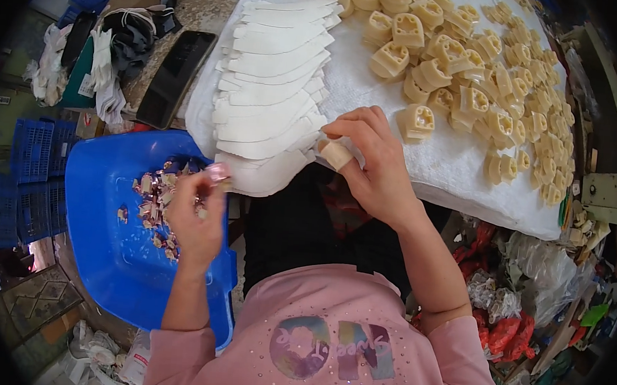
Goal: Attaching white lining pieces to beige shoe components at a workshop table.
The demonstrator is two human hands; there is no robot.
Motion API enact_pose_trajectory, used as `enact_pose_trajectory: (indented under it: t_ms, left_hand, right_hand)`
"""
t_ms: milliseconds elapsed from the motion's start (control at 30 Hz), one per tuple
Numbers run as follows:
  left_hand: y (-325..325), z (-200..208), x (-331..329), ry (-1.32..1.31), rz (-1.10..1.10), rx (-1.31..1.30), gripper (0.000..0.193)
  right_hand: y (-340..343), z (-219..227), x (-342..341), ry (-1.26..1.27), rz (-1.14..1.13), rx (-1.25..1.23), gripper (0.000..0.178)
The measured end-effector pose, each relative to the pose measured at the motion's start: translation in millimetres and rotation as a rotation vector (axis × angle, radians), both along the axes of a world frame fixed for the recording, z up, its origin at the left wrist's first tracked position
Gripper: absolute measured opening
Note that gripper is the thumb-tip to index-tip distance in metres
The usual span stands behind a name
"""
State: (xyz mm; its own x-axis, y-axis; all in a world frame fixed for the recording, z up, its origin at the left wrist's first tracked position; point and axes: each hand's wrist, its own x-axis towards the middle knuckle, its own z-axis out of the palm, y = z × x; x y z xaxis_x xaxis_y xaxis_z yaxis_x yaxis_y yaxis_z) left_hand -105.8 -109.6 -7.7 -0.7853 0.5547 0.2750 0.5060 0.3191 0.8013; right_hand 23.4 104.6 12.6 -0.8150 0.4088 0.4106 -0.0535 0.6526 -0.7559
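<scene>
My left hand (198, 217), slightly blurred, is closed around a small shiny pink piece (218, 173) beside the rim of a blue plastic basin (98, 178). Many similar small pink and beige pieces (158, 200) lie in the basin. My right hand (375, 165) is bent at the right edge of overlapping white curved strips (272, 104), fingertips pinched at the end of one white strip (274, 169). A beige wrap (335, 155) covers part of its thumb. Right of the strips are heaped cream-coloured hollow blocks (440, 55); one block (418, 121) sits nearest my hand.
A white cloth (372, 104) covers the table under the strips and blocks. To the left lie a black phone (177, 76) and white gloves (103, 60). Blue crates (36, 152) stand farther left. Plastic bags and red scraps (506, 335) pile up below the table's right side.
</scene>
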Motion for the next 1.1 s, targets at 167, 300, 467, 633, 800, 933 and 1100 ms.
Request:
enact_pose_trajectory:
  t_ms: [167, 300, 467, 633, 800, 933, 1100]
  left_hand:
    - [-62.2, -11.4, -39.0, 0.362, 0.338, -0.451, 0.016]
    - [-39.2, -5.9, -38.7, 0.156, 0.261, -0.207, 0.023]
    - [22.0, -3.4, -28.5, -0.107, 0.086, -0.007, 0.043]
    - [48.6, 1.2, -26.3, -0.341, -0.021, -0.035, 0.067]
    - [51.2, 2.9, -28.3, -0.380, 0.033, -0.041, 0.071]
    - [50.6, 1.4, -29.9, -0.391, 0.006, -0.002, 0.068]
    - [46.2, -9.8, -36.2, -0.173, -0.115, 0.076, 0.057]
  right_hand:
    - [-2.2, -2.8, -20.7, -0.050, -0.001, 0.133, 0.023]
    - [-10.3, -1.9, -38.0, -0.083, 0.022, 0.260, 0.025]
    - [-24.8, -0.3, -65.2, -0.088, 0.054, 0.355, 0.027]
    - [-35.9, -3.6, -93.1, -0.154, 0.058, 0.506, 0.028]
    - [-42.1, -4.5, -109.5, -0.178, 0.014, 0.613, 0.021]
    - [-35.2, -12.7, -107.9, -0.105, 0.044, 0.428, 0.020]
    - [-16.9, -13.3, -89.0, 0.040, 0.227, 0.068, 0.020]
